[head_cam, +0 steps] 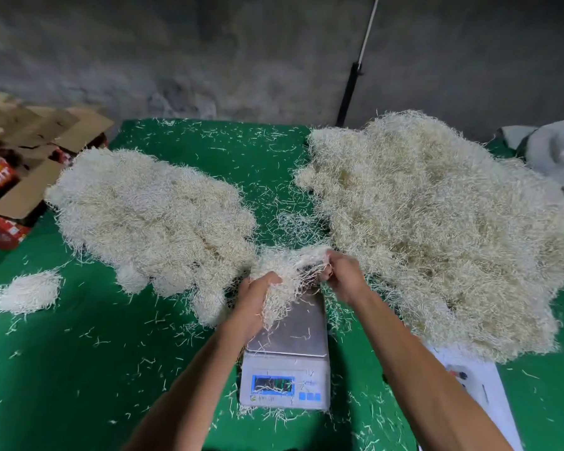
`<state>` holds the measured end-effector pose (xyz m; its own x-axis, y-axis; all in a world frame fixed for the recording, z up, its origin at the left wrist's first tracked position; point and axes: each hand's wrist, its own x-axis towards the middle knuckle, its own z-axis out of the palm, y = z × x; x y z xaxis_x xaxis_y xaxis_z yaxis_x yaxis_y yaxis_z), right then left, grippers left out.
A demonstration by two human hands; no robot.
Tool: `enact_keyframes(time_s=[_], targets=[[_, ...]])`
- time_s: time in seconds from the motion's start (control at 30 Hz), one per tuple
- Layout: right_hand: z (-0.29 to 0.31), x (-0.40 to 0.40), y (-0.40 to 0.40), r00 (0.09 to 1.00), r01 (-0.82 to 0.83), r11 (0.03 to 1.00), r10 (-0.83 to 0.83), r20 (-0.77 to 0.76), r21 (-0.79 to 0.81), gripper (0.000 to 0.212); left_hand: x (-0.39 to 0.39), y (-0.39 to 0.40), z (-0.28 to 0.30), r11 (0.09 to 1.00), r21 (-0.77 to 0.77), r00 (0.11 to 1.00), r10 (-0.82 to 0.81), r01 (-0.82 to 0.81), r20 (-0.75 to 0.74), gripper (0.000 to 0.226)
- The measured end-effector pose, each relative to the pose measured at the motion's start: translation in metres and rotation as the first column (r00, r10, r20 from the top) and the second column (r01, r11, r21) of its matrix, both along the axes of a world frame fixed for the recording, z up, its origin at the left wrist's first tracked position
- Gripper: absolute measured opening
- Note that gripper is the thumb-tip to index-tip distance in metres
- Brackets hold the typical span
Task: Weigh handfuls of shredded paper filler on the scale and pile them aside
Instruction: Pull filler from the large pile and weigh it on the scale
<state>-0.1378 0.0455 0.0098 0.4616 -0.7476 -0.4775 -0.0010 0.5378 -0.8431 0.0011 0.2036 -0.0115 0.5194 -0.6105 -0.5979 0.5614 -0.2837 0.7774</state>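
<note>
A white digital scale (287,362) with a steel pan and a lit blue display stands on the green table (79,369), near its front middle. Above the pan, my left hand (253,307) grips a handful of shredded paper (284,275). My right hand (341,276) pinches strands at the right side of the same handful. A few loose strands lie on the pan. A big loose heap of shredded paper (437,229) covers the right side of the table. A second pile (153,216) of rounded clumps lies to the left.
One small separate clump (28,292) sits near the table's left edge. Open cardboard boxes (20,164) stand beyond the left edge. A white sheet of paper (479,385) lies at the front right. A white sack (551,151) sits at the far right. Stray strands litter the cloth.
</note>
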Motion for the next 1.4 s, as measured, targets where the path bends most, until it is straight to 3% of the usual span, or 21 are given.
enact_keyframes(time_s=[0.13, 0.23, 0.3, 0.37, 0.43, 0.47, 0.5, 0.57, 0.6, 0.63, 0.67, 0.73, 0.8, 0.87, 0.9, 0.97, 1.03, 1.13, 1.23, 1.33, 1.4], targets=[[0.016, -0.032, -0.078, 0.893, 0.376, 0.901, -0.414, 0.174, 0.215, 0.037, 0.016, 0.014, -0.014, 0.999, -0.036, 0.999, 0.033, -0.032, 0.03, 0.028], [0.015, -0.055, -0.115, 0.842, 0.449, 0.86, -0.498, 0.208, 0.243, 0.031, 0.024, 0.011, -0.014, 0.997, 0.039, 0.994, 0.068, -0.072, 0.091, 0.024], [0.018, -0.057, -0.117, 0.91, 0.399, 0.91, -0.408, 0.075, 0.111, 0.03, 0.024, 0.001, -0.012, 0.997, 0.045, 0.998, 0.069, -0.069, 0.007, 0.029], [0.013, -0.054, -0.109, 0.895, 0.217, 0.955, -0.276, -0.349, -0.2, 0.038, 0.023, -0.01, -0.013, 0.998, 0.045, 0.999, 0.039, -0.04, 0.005, 0.015], [0.006, -0.051, -0.096, 0.584, -0.205, 0.881, -0.24, -0.775, -0.427, 0.045, 0.022, -0.02, -0.017, 0.999, 0.038, 0.999, 0.032, -0.032, -0.005, 0.019], [0.003, -0.048, -0.087, 0.426, -0.397, 0.795, -0.283, -0.859, -0.458, 0.045, 0.02, -0.024, -0.017, 0.999, 0.034, 1.0, 0.017, -0.017, 0.0, 0.02], [0.001, -0.043, -0.077, 0.382, -0.509, 0.701, -0.335, -0.861, -0.499, 0.048, 0.018, -0.028, -0.016, 1.0, 0.018, 1.0, -0.008, 0.008, 0.006, 0.019], [-0.005, -0.024, -0.055, 0.589, -0.61, 0.509, -0.221, -0.777, -0.607, 0.058, 0.015, -0.032, -0.011, 0.998, -0.014, 0.997, -0.068, 0.069, 0.039, 0.02], [-0.005, -0.012, -0.044, 0.685, -0.646, 0.451, -0.011, -0.728, -0.615, 0.061, 0.014, -0.031, -0.009, 0.994, -0.021, 0.993, -0.106, 0.107, 0.059, 0.02], [-0.006, -0.001, -0.034, 0.706, -0.688, 0.433, 0.211, -0.676, -0.583, 0.064, 0.015, -0.029, -0.008, 0.99, -0.027, 0.989, -0.134, 0.136, 0.065, 0.017], [-0.01, 0.006, -0.029, 0.7, -0.709, 0.456, 0.367, -0.612, -0.538, 0.061, 0.015, -0.026, -0.006, 0.988, -0.045, 0.987, -0.145, 0.148, 0.067, 0.015], [-0.014, 0.012, -0.029, 0.761, -0.643, 0.637, 0.468, -0.451, -0.425, 0.04, 0.021, -0.017, -0.006, 0.984, -0.084, 0.985, -0.152, 0.159, 0.086, 0.02], [-0.018, 0.013, -0.035, 0.86, -0.499, 0.838, 0.447, -0.244, -0.221, 0.026, 0.024, -0.008, -0.004, 0.989, -0.052, 0.983, -0.13, 0.137, 0.126, 0.02], [-0.023, 0.018, -0.041, 0.918, -0.391, 0.92, 0.389, -0.081, -0.016, 0.023, 0.02, -0.002, -0.002, 0.996, -0.03, 0.994, -0.087, 0.089, 0.062, 0.013], [-0.025, 0.022, -0.04, 0.935, -0.343, 0.939, 0.344, -0.082, 0.022, 0.022, 0.016, 0.001, -0.001, 0.997, -0.038, 0.998, -0.062, 0.063, 0.02, 0.014], [-0.025, 0.028, -0.037, 0.961, -0.252, 0.968, 0.252, -0.116, 0.013, 0.019, 0.011, 0.001, -0.001, 0.999, -0.054, 0.998, -0.003, 0.0, -0.058, 0.021], [-0.024, 0.029, -0.033, 0.963, -0.195, 0.97, 0.162, -0.218, -0.142, 0.03, 0.011, 0.008, -0.002, 0.997, -0.007, 0.989, 0.071, -0.072, -0.13, 0.021], [-0.016, 0.024, -0.027, 0.946, -0.161, 0.87, 0.001, -0.325, -0.465, 0.048, 0.013, 0.016, -0.005, 0.988, 0.003, 0.966, 0.154, -0.157, -0.206, 0.018], [0.002, 0.019, -0.019, 0.925, -0.142, 0.749, -0.133, -0.357, -0.647, 0.043, 0.011, 0.018, 0.0, 0.985, -0.034, 0.967, 0.156, -0.166, -0.202, 0.026], [0.022, 0.02, 0.008, 0.871, -0.431, 0.672, 0.137, -0.471, -0.602, 0.031, 0.009, 0.022, 0.004, 0.996, 0.067, 0.993, 0.068, -0.061, -0.1, 0.041], [0.033, 0.021, 0.036, 0.775, -0.628, 0.589, 0.42, -0.472, -0.508, 0.019, 0.001, 0.024, 0.012, 0.994, -0.109, 0.986, -0.033, 0.015, -0.166, 0.049]])
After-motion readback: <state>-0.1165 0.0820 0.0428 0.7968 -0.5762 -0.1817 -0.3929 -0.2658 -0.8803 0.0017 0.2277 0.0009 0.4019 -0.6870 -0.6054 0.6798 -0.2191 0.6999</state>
